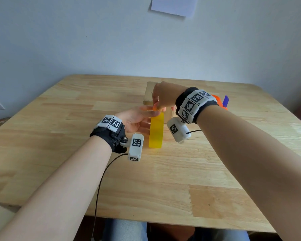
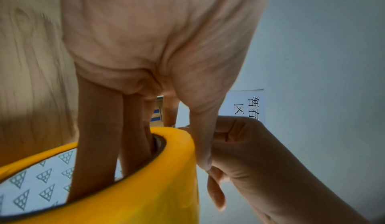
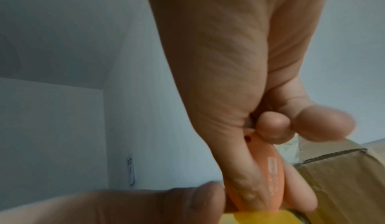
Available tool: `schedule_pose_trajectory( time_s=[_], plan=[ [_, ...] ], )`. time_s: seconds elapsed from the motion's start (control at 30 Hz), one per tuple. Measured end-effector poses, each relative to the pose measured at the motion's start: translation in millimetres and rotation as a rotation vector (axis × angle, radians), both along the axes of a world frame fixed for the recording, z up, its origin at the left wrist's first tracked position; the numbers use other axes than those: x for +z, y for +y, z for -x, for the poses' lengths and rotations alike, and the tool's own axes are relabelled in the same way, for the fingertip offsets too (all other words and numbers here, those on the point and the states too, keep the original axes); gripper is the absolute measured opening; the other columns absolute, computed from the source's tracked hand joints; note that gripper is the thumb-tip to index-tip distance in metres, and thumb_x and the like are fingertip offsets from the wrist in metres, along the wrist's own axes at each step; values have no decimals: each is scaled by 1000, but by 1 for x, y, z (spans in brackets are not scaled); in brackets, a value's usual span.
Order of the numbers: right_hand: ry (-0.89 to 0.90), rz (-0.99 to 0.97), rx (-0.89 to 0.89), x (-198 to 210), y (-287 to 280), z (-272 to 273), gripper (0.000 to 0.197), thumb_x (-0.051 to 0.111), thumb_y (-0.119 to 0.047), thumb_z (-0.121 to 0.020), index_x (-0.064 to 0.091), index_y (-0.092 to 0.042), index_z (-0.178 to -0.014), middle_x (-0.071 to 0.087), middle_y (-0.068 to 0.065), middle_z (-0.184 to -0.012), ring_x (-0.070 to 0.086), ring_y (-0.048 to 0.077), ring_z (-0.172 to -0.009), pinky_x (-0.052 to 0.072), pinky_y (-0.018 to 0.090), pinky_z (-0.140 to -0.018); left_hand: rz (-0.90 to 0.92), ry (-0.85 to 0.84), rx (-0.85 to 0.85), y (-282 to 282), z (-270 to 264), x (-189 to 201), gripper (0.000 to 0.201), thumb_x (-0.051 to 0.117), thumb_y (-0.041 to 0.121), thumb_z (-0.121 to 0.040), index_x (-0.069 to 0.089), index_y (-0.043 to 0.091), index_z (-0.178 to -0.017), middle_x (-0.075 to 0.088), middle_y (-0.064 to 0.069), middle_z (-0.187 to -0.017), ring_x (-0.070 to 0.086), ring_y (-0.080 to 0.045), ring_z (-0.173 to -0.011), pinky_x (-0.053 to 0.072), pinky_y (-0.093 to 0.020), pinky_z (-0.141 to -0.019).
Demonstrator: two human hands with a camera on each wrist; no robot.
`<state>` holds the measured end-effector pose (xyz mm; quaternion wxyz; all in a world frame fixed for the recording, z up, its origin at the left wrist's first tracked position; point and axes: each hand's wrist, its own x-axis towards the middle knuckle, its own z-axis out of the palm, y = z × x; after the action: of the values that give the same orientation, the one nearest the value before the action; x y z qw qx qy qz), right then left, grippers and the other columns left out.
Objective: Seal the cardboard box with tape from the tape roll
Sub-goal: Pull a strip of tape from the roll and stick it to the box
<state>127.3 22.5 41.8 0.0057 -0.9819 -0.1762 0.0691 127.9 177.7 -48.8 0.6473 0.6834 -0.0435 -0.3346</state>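
Note:
A yellow tape roll (image 1: 156, 131) stands on edge above the wooden table (image 1: 59, 119). My left hand (image 1: 137, 117) grips it: fingers (image 2: 93, 145) pass through the patterned core of the roll (image 2: 145, 194), and the thumb lies on its outer top. My right hand (image 1: 163, 98) is just above the roll's top and pinches a small orange cutter (image 3: 268, 178) between thumb and fingers. The cutter's tip meets the yellow tape (image 3: 116, 217) beside my left thumb (image 3: 187, 199). The cardboard box (image 1: 149, 94) sits behind both hands, mostly hidden; its corner (image 3: 343, 178) shows in the right wrist view.
An orange and purple tool (image 1: 221, 101) lies on the table behind my right wrist. A paper note (image 1: 174, 6) hangs on the wall. The table's front edge (image 1: 146, 221) is close to my body.

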Motion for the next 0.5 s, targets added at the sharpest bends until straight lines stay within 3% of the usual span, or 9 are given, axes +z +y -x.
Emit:
schedule_pose_trajectory(
  time_s=[0.1, 0.2, 0.3, 0.4, 0.5],
  plan=[
    [1, -1, -10, 2, -4, 3, 19, 70, -11, -88, 80, -14, -105, 77, 3, -87, 57, 6, -52, 42, 18, -46, -3, 7, -7, 2, -1, 0, 46, 73, 29, -91, 64, 22, -136, 69, -18, -122, 68, -38, -105, 62, -50, -81],
    [0, -26, -12, 2, -14, 8, 17, 70, -14, -90, 79, -12, -104, 78, 4, -90, 57, 2, -48, 38, 15, -45, -13, 21, 2, 2, -2, -1, 60, 79, 28, -84, 59, 22, -139, 64, -23, -133, 67, -40, -108, 61, -52, -83],
    [11, -49, -20, -1, -27, 12, 15, 71, -20, -92, 79, -11, -100, 78, 2, -88, 57, -6, -35, 36, 9, -42, -36, 17, 49, 0, -2, 0, 63, 82, 30, -71, 61, 24, -130, 65, -19, -125, 67, -38, -103, 60, -51, -84],
    [36, -69, -38, -4, -39, 15, 15, 72, -20, -92, 79, -8, -99, 79, 3, -87, 55, -11, -33, 36, 6, -39, -40, 15, 75, -2, -2, 0, 43, 78, 26, -81, 62, 26, -120, 69, -14, -111, 70, -31, -88, 60, -48, -81],
    [77, -91, -114, -11, -57, 16, 15, 73, -20, -91, 79, -8, -97, 79, 1, -82, 57, -10, -35, 46, 16, -51, -40, 14, 96, -2, -3, -1, 42, 77, 24, -85, 62, 24, -124, 72, -9, -102, 70, -29, -85, 58, -48, -83]
  ],
)
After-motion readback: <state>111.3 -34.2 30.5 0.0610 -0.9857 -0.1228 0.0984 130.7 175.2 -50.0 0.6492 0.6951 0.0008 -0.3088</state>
